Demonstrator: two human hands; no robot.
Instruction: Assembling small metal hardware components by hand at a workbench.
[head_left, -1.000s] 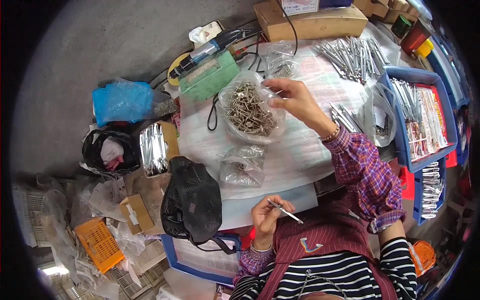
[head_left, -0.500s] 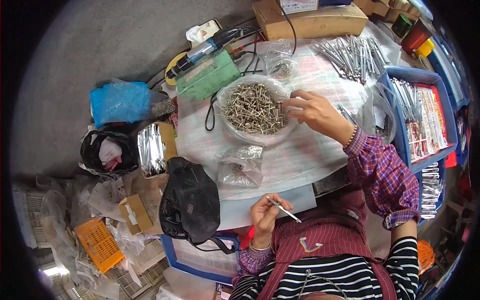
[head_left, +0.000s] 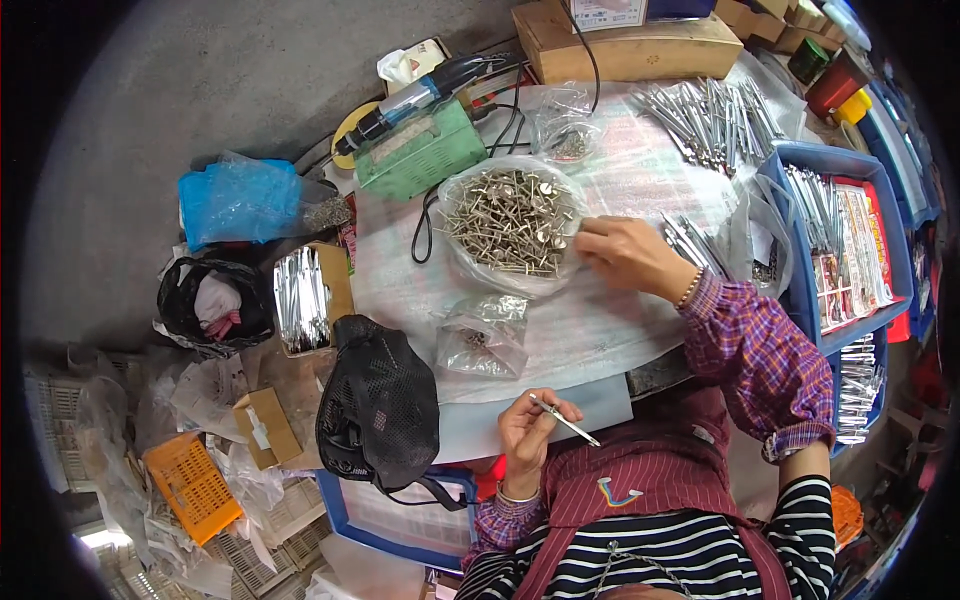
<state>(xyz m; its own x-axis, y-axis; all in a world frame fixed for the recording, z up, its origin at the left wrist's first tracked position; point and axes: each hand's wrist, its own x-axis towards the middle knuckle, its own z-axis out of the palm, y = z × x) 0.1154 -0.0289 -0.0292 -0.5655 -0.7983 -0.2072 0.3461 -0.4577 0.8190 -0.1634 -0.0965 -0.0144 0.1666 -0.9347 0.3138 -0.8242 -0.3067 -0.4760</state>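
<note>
A slim, silvery, pen-like metal piece [head_left: 567,420] slants out of my left hand [head_left: 525,435], pinched between its thumb and fingers in front of my apron. My right hand [head_left: 625,252] is at the right rim of a plastic-lined bowl [head_left: 470,275], its fingers curled together. Whatever those fingers hold is hidden from view. Many thin metal pins with flat round heads [head_left: 505,222] fill the bowl in a heap. Beside my right wrist lie several silvery metal pieces [head_left: 693,243] on the cloth-covered table [head_left: 620,330].
A green metal box [head_left: 425,150] with a power screwdriver [head_left: 420,98] on top stands behind the bowl. Close to my left arm sits a black mesh bag [head_left: 385,410]. On the right, a blue tray [head_left: 865,325] holds more metal pieces. A clear bag [head_left: 485,340] lies before the bowl.
My right hand has drawn slightly down from the bowl's edge, and its fingers have curled in. The pins in the bowl are shifted, with more flat heads showing. My left hand is nearly still.
</note>
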